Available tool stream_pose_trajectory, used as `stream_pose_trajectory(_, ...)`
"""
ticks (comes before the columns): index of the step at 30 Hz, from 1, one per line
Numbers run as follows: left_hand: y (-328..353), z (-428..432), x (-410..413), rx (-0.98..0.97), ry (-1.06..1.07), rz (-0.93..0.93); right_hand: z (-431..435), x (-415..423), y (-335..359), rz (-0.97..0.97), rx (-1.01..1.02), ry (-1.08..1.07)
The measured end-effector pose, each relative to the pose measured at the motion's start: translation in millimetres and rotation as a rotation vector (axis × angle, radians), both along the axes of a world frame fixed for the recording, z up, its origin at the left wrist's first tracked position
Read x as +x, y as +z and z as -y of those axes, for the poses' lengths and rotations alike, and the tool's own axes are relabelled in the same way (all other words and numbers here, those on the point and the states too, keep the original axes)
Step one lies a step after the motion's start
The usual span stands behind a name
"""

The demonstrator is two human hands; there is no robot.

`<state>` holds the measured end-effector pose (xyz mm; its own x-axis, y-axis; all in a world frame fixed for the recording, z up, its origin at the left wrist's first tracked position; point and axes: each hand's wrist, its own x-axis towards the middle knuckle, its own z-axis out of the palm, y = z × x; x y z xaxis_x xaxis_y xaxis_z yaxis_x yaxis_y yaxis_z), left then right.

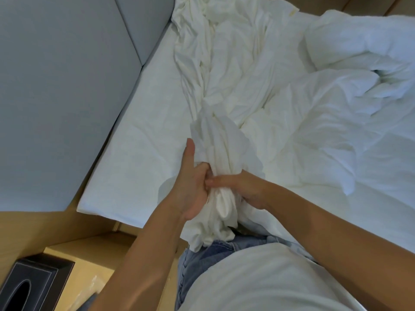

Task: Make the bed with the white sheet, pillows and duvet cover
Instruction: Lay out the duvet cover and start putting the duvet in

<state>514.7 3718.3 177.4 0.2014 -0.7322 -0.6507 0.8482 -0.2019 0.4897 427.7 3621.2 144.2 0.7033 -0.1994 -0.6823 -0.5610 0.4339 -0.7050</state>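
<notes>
A white sheet [224, 70] lies bunched and twisted across the mattress [143, 135], running from the far headboard side down to my hands. My right hand [244, 187] grips the gathered end of the sheet, fingers wrapped round it. My left hand [193, 187] holds the same bunch from the left, its thumb hooked into the cloth and its forefinger straight. The gathered end hangs down in front of my jeans. A puffy white duvet [359, 86] lies crumpled on the right half of the bed. No pillow shows.
A grey padded headboard [62, 90] stands along the left. A wooden bedside surface [94, 261] at lower left carries a black tissue box [31, 283] and some clear plastic wrap [89, 290]. The bed's wooden frame runs along the far side.
</notes>
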Motion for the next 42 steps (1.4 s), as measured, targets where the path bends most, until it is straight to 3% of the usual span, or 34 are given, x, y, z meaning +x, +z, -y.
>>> stream_pose_trajectory(3, -9, -8, 10, 0.004, 0.056, -0.027, 0, -2, -8, -0.041, -0.016, -0.155)
stream_pose_trajectory(5, -22, -13, 15, 0.084, 0.117, 0.016, 0, -7, -12, -0.053, 0.111, -0.306)
stream_pose_trajectory(9, -46, -13, 10, 0.32, 0.02, 0.416, 2, -13, -15, -0.048, 0.281, -0.348)
stream_pose_trajectory(14, -56, -7, 4, 0.429, -0.035, 0.596, 4, -16, -14, -0.034, 0.327, -0.343)
stream_pose_trajectory(18, -53, 2, -3, 0.339, -0.099, 0.985, 9, -24, -15, 0.015, 0.407, -0.338)
stream_pose_trajectory(21, -47, 5, -11, 0.247, -0.046, 1.17, 5, -29, -16, 0.042, 0.428, -0.377)
stream_pose_trajectory(24, -44, -1, -25, 0.172, -0.004, 1.123, -4, -32, -23, 0.054, 0.39, -0.471)
stream_pose_trajectory(28, -43, -12, -25, 0.237, 0.304, 0.797, -2, -34, -28, 0.058, 0.4, -0.491)
stream_pose_trajectory(30, -43, -14, -16, 0.399, 0.201, 0.736, -1, -33, -31, 0.052, 0.413, -0.481)
stream_pose_trajectory(32, -45, -17, -9, 0.493, -0.058, 0.762, -2, -33, -34, 0.037, 0.414, -0.463)
stream_pose_trajectory(35, -44, -19, -4, 0.455, -0.311, 0.836, 1, -34, -33, 0.027, 0.399, -0.389)
stream_pose_trajectory(42, -48, -12, 0, 0.367, -0.328, 0.949, 8, -29, -29, 0.038, 0.47, -0.181)
